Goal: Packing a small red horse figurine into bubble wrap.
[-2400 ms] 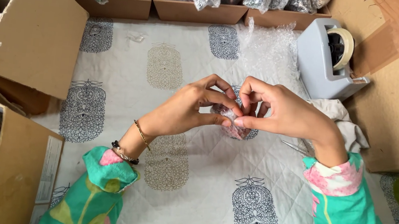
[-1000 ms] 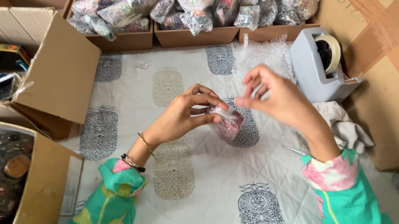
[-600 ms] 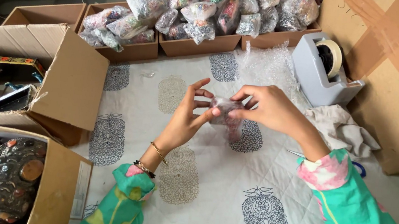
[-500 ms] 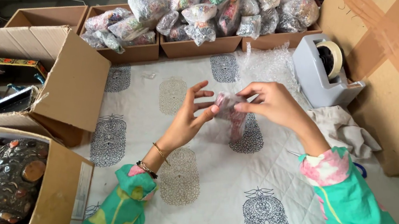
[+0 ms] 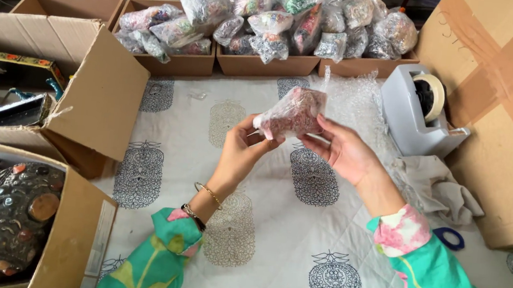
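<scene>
Gripped between our left hand (image 5: 239, 152) at its lower end and the fingers of our right hand (image 5: 341, 148) along its side, the bubble-wrapped bundle (image 5: 292, 113) rides above the printed cloth (image 5: 272, 229), best kept level with fingers closed snugly around the wrap.

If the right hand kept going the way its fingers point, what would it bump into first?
The right hand points up-left, so it would first meet the bubble-wrapped bundle it already touches. Beyond that probably the left hand; depth is hard to judge.

Tape dispenser (image 5: 416, 111) right of the wrapped bundle (image 5: 292, 113) — filled boxes (image 5: 265, 64) behind.
</scene>
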